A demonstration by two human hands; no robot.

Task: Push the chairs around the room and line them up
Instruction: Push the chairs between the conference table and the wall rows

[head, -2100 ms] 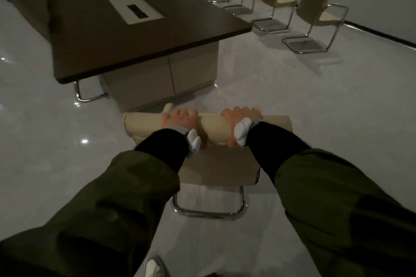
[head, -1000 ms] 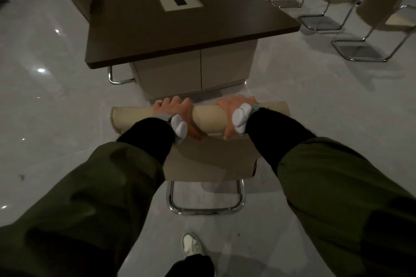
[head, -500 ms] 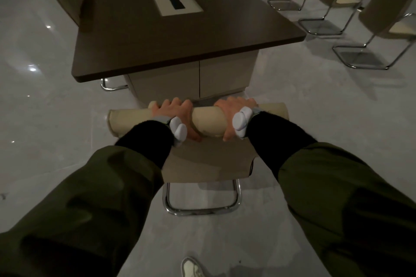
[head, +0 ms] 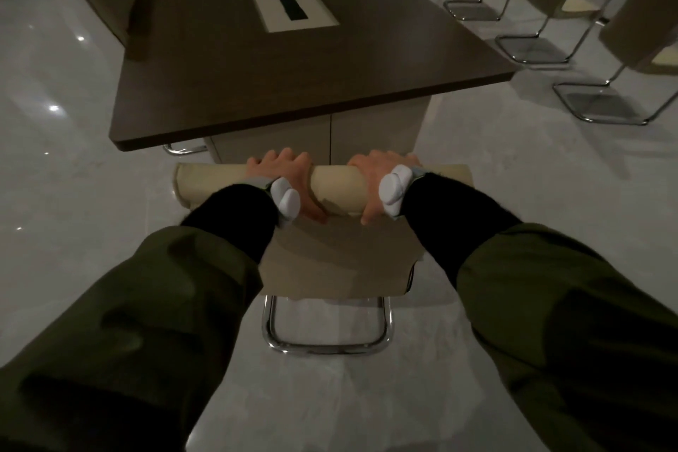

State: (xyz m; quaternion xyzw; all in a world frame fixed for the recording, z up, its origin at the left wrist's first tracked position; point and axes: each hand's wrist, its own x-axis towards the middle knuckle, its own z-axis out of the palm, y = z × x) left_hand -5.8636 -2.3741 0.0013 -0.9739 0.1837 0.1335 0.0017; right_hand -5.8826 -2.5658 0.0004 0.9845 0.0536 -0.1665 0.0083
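Both hands wrapped over the top roll of the chair [head: 332,253] backrest: left hand [head: 290,178] and right hand [head: 378,180] sit side by side near the middle, fingers curled over the far edge, thumbs on the near face. Firm two-hand hold, nothing else in either.

Handling, as a guess: padded top roll is soft w/ some give, so grip shouldn't slip. Frame looks like chromed tube on a sled base [head: 326,341], no wheels, so it'll drag, not roll; polished floor [head: 73,194] prob lets it slide easily. Moderate weight. Holding high means a hard shove could tip it fwd; push low and level, hands kept apart to steer.

Relative to the table [head: 293,59]: chair sits just off its near end, backrest top close to the pedestal, seat hidden under the back. More chairs [head: 572,0] in a row along the table's right side, well apart from this one. Another chrome base [head: 183,149] peeks out under the table's near-left corner.
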